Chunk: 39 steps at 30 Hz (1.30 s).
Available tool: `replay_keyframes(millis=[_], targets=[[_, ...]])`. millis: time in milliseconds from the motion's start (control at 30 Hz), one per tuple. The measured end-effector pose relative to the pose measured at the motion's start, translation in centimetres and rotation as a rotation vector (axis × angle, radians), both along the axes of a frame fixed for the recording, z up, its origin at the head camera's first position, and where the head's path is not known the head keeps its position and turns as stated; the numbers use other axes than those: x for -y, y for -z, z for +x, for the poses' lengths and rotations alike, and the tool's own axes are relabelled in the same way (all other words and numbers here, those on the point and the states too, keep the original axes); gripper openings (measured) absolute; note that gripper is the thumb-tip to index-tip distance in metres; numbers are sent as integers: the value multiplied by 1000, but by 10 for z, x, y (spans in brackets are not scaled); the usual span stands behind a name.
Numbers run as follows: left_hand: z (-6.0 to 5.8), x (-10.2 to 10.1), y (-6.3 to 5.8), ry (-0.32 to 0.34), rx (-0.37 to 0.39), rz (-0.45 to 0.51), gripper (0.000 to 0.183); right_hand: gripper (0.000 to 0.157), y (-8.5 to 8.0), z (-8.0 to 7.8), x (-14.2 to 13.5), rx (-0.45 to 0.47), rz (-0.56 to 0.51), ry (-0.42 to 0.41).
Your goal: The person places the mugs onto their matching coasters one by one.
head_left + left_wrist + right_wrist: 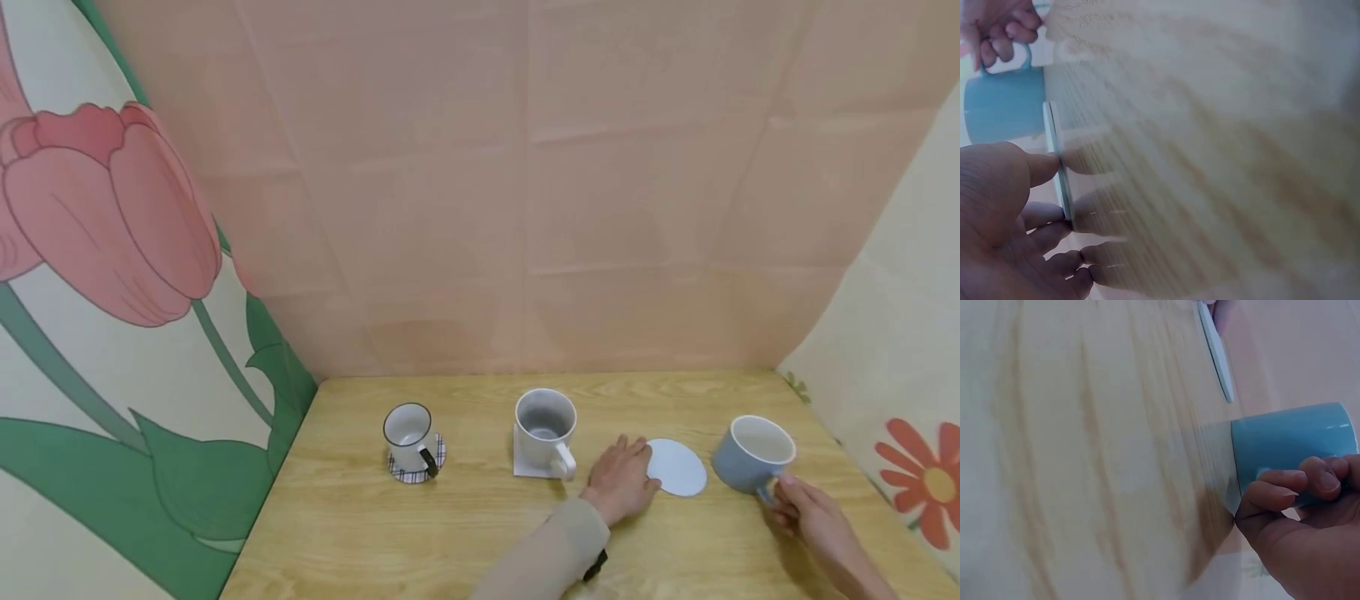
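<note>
On the right side of the table, a blue mug with a white inside (742,458) stands upright, its base at the tabletop in the right wrist view. My right hand (821,521) grips its handle, fingers curled round it (1272,494). Left of the mug lies a round white coaster (677,468), flat and thin. My left hand (621,483) holds the coaster's left edge between thumb and index finger, with the other fingers touching the wood. In the left wrist view the coaster (1057,144) shows edge-on, with the blue mug (1007,103) just beyond it.
A white mug (545,429) stands on a square white coaster (525,467) left of my left hand. Farther left, a small black-rimmed mug (408,437) sits on a round checked coaster (438,462). A pink sheet (525,208) hangs behind the wooden table (337,517), with flowered sheets at both sides.
</note>
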<state>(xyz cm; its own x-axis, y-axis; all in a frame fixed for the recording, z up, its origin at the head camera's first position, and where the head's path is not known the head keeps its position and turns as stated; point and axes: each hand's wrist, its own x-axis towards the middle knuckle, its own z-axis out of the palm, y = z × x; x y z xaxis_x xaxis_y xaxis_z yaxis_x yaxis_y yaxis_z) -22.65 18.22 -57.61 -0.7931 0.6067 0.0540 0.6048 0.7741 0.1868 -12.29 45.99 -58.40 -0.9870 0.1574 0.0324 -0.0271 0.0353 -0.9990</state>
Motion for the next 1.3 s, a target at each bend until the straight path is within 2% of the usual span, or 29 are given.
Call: replay_keyframes(millis=[333, 567, 767, 933, 1300], targets=[[1, 1, -6, 10, -20, -37, 53, 40, -2, 1, 6, 10, -32, 38], [1, 1, -4, -4, -9, -23, 52, 38, -4, 3, 7, -9, -83, 18], [2, 1, -6, -11, 10, -6, 52, 38, -12, 5, 7, 4, -54, 41], [1, 1, -9, -17, 14, -9, 52, 39, -18, 3, 9, -26, -39, 21], [2, -1, -9, -41, 8, -16, 52, 40, -30, 3, 18, -10, -4, 14]])
